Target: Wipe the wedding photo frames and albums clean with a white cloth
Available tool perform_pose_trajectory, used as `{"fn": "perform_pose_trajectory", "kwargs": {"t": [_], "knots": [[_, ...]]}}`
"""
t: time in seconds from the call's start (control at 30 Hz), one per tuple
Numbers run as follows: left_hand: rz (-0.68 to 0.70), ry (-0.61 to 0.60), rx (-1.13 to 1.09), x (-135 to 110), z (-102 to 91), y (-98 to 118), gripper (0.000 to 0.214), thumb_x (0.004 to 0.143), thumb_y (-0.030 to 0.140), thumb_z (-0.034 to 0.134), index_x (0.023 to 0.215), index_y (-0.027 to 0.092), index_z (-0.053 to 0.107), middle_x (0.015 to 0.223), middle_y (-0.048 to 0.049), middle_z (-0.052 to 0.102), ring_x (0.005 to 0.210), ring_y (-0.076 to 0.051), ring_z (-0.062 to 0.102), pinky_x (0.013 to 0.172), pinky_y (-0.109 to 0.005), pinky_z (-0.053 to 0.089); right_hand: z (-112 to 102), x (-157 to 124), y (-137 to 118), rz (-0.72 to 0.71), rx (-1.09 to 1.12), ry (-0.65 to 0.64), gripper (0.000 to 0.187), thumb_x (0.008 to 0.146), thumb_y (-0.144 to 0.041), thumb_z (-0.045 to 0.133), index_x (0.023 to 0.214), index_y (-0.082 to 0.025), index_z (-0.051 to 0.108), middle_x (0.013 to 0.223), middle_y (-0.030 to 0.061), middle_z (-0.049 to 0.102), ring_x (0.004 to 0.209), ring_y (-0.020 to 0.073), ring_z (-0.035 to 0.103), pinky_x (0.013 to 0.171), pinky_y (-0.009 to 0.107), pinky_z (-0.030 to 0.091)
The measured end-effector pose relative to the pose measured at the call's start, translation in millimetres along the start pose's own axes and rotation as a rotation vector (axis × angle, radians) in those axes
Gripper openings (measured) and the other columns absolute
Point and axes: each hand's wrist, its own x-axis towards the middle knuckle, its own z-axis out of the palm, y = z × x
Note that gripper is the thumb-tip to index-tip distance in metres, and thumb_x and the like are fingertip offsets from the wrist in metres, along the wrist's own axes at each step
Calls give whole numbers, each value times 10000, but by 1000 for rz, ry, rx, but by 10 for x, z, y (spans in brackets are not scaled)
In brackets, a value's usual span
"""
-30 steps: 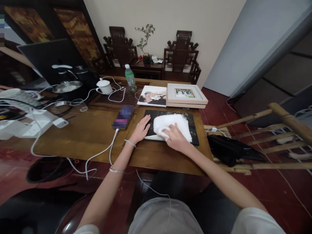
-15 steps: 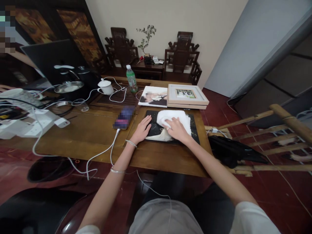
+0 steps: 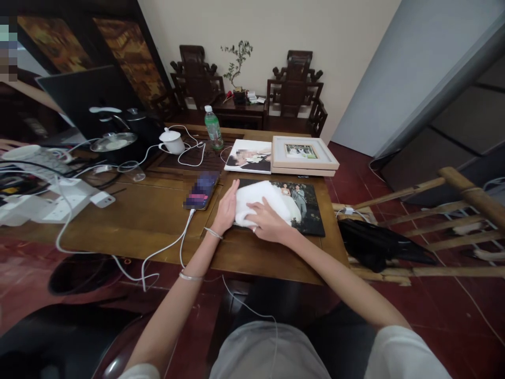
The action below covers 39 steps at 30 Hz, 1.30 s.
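Note:
A dark photo panel showing two people outdoors lies flat on the wooden table before me. Spread over its left half is a white cloth, which hides that part of the picture. My right hand grips and presses the cloth from above, its fingers partly sunk into the folds. My left hand rests along the panel's left edge with fingers straight and together, turned on its side and holding nothing. The cloth's left edge comes right up to the left fingers.
Behind the panel lie a photo print and pale frames. A charging phone, green bottle, lidded white cup, plastic cup, power strip and cables stand leftward. Another person's arm shows at far left.
My right hand has slid the cloth left across the panel, uncovering the two pictured people on the right. My left hand has tilted from lying flat on the panel to its edge.

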Motion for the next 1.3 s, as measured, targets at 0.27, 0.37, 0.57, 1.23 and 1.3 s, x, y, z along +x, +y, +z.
{"fn": "perform_pose_trajectory", "kwargs": {"t": [0.27, 0.37, 0.57, 1.23, 1.3], "knots": [[-12, -164, 69, 6, 46, -65, 576, 970, 507, 308, 1393, 141, 446, 1468, -112, 420, 1405, -212, 302, 1163, -409, 241, -283, -674, 101, 86, 66, 9, 229, 873, -177, 484, 1010, -185, 668, 1081, 118, 656, 1122, 240, 538, 1111, 468, 246], [-47, -190, 94, 9, 67, -114, 543, 962, 486, 356, 1375, 154, 471, 1452, -116, 441, 1394, -227, 326, 1151, -443, 259, -329, -652, 347, 281, -37, 34, 270, 923, -266, 442, 1050, -187, 667, 1039, 127, 649, 1077, 270, 542, 1042, 470, 322], [-41, -217, 132, 18, 84, -188, 495, 948, 424, 406, 1343, 142, 507, 1441, -131, 455, 1376, -238, 362, 1142, -451, 277, -273, -47, 667, 477, -91, 127, 327, 926, -256, 399, 1140, -175, 632, 1032, 155, 654, 1036, 316, 541, 955, 506, 336], [-21, -224, 127, 17, 78, -212, 457, 934, 372, 425, 1316, 146, 531, 1436, -127, 463, 1376, -241, 363, 1146, -462, 273, -155, 141, 926, 393, 37, 195, 332, 946, -299, 379, 1182, -204, 593, 1207, 120, 638, 1105, 314, 536, 1046, 571, 239], [-13, -219, 123, 17, 77, -209, 463, 933, 382, 428, 1310, 136, 535, 1427, -135, 471, 1372, -241, 370, 1146, -458, 276, -212, -102, 1066, 428, 18, 205, 334, 941, -298, 379, 1170, -192, 598, 1178, 131, 647, 1106, 323, 531, 1042, 589, 240]]}}
